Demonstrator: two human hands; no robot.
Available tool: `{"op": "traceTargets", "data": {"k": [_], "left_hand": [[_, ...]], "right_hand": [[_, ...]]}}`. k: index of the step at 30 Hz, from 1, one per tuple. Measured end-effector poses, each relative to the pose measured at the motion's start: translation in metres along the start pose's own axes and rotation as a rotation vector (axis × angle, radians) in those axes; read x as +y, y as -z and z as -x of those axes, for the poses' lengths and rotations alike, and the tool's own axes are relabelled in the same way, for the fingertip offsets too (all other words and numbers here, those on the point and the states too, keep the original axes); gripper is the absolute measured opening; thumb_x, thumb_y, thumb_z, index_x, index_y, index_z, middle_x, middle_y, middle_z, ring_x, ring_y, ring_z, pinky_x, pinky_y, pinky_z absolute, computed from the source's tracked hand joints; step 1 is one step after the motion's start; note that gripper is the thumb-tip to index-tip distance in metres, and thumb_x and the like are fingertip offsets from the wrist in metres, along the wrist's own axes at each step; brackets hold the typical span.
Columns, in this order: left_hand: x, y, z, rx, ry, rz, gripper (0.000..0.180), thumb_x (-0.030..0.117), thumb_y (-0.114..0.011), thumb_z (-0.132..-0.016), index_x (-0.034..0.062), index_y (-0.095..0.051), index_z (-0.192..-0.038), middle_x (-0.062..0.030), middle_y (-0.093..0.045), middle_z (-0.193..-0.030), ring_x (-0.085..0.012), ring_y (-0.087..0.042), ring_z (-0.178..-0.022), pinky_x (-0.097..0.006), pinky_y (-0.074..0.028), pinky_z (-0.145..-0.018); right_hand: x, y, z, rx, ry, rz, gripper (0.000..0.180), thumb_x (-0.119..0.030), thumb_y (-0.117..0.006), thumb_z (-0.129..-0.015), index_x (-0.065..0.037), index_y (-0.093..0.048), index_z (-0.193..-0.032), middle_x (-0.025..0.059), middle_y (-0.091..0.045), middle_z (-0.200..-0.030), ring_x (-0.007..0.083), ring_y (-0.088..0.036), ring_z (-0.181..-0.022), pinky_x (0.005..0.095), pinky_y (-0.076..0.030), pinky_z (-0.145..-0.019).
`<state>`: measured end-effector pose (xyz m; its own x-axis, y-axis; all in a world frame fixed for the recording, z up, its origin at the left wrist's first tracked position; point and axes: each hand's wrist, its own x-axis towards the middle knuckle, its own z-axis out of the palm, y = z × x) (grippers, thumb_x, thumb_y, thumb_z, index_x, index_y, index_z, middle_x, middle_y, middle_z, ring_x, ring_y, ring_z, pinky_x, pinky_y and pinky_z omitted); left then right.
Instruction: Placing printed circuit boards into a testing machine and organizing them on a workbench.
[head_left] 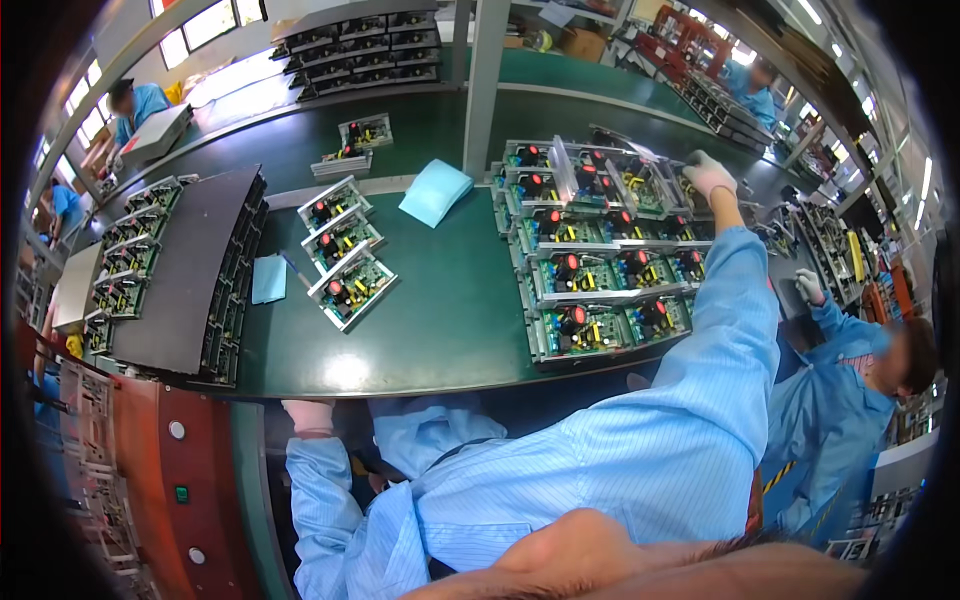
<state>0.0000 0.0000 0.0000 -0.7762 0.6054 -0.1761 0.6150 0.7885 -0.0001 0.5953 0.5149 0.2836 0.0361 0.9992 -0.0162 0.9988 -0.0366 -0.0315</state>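
The person's right hand (709, 174), in a white glove, is reaching far out over the green workbench (450, 310) and resting on the far right corner of a large block of circuit boards (600, 250) in grey metal frames, set side by side in rows; whether the fingers are clamping a board or only touching it cannot be told at this size. The left hand (308, 414), also gloved, is hanging at the near edge of the bench, below the tabletop, holding nothing visible; its fingers are hidden.

To the left of the block, three loose framed boards (345, 262) are lying in a slanted row, with a pale blue cloth (268, 279) just beside them and a folded light blue pad (434, 192) lying beyond them near a grey upright post (485, 85). That post is standing between the near bench and the far bench. Further left, a dark flat panel (185, 270) is covering a stack of trays with more boards. At the right, another worker in a light blue coat (830, 400) is bending over a neighbouring station.
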Motion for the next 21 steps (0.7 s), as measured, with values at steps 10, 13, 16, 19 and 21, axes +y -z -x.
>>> {"op": "traceTargets", "data": {"k": [10,13,16,19,21], "left_hand": [[0.002,-0.002,0.007,0.087,0.011,-0.047,0.065,0.058,-0.062,-0.092,0.0135,-0.060,-0.139,-0.0091,-0.067,-0.135,-0.0309,-0.068,-0.113,-0.042,-0.055,-0.091],[-0.009,-0.022,-0.002,0.050,0.044,0.104,0.063,0.057,-0.056,-0.096,0.0134,-0.058,-0.142,-0.0079,-0.064,-0.140,-0.0279,-0.066,-0.119,-0.043,-0.053,-0.096],[-0.031,-0.122,-0.049,0.418,-0.168,0.979,0.045,0.038,-0.053,-0.101,0.0116,-0.060,-0.136,-0.0095,-0.067,-0.133,-0.0300,-0.068,-0.113,-0.043,-0.056,-0.096],[-0.015,-0.153,-0.078,0.356,-0.041,1.604,0.042,0.035,-0.054,-0.099,0.0131,-0.062,-0.134,-0.0104,-0.068,-0.131,-0.0317,-0.068,-0.112,-0.050,-0.055,-0.093],[-0.011,-0.157,-0.088,0.225,0.078,2.218,0.040,0.033,-0.054,-0.098,0.0146,-0.063,-0.132,-0.0113,-0.068,-0.129,-0.0335,-0.068,-0.110,-0.058,-0.055,-0.089]], "right_hand": [[-0.169,0.030,0.055,0.464,0.529,-0.412,0.047,-0.038,-0.051,-0.099,-0.007,-0.063,-0.134,0.0140,-0.070,-0.126,0.0286,-0.066,-0.114,0.0352,-0.050,-0.096],[-0.292,0.027,0.174,0.164,0.899,-0.375,0.041,-0.028,-0.057,-0.098,-0.010,-0.064,-0.134,0.0093,-0.068,-0.129,0.0229,-0.066,-0.108,0.0330,-0.054,-0.093],[-0.396,-0.020,0.236,0.006,1.453,0.047,0.054,-0.035,-0.069,-0.092,-0.016,-0.058,-0.142,0.0118,-0.062,-0.136,0.0306,-0.060,-0.123,0.0433,-0.051,-0.104],[-0.453,-0.090,0.261,0.145,1.773,0.126,0.060,-0.041,-0.073,-0.088,-0.019,-0.056,-0.141,0.0151,-0.064,-0.128,0.0342,-0.062,-0.118,0.0482,-0.051,-0.098],[-0.467,-0.111,0.275,-0.069,1.852,0.157,0.053,-0.040,-0.070,-0.091,-0.020,-0.058,-0.138,0.0163,-0.065,-0.115,0.0360,-0.064,-0.105,0.0479,-0.052,-0.090]]}}
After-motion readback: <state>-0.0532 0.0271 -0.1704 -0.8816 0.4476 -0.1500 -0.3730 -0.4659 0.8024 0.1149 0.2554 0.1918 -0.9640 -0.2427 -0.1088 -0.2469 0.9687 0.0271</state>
